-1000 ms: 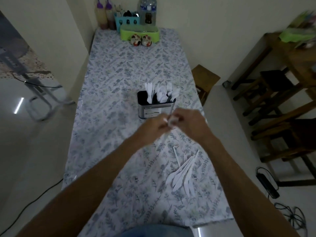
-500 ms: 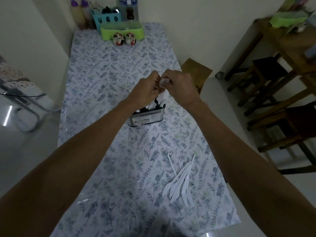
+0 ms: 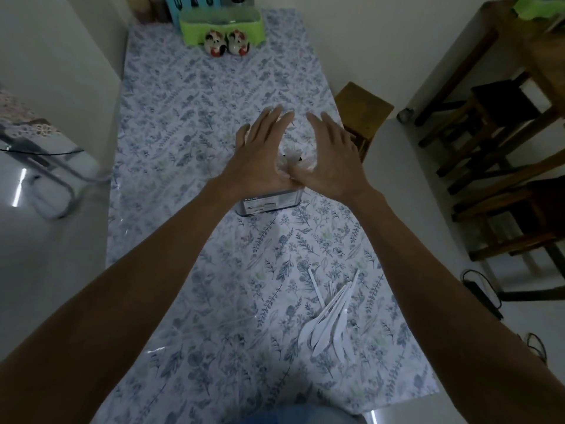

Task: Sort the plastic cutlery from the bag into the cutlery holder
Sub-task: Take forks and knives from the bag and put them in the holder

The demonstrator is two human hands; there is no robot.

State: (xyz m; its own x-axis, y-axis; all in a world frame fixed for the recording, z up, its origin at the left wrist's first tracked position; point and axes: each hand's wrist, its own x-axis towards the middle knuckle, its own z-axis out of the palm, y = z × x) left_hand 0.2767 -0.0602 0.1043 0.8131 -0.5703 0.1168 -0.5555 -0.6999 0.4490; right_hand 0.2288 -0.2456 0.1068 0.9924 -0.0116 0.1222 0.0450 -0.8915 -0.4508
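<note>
The metal cutlery holder (image 3: 270, 203) stands mid-table, mostly hidden under my hands. White plastic cutlery tops (image 3: 293, 157) show in the gap between my palms. My left hand (image 3: 260, 154) hovers flat over the holder's left side with fingers spread. Over the right side my right hand (image 3: 331, 157) is also flat with fingers apart. Neither hand grips anything that I can see. A loose pile of white plastic cutlery (image 3: 328, 319) lies on the tablecloth near the front right. No bag is visible.
The table (image 3: 183, 123) has a floral cloth. A green tray (image 3: 221, 24) and two small figurines (image 3: 227, 45) sit at the far end. A wooden stool (image 3: 362, 110) stands by the right edge, with wooden chairs (image 3: 504, 166) further right.
Both hands were pinched together on something small and white above the holder. Now they have spread flat, fingers apart, over the holder's top.
</note>
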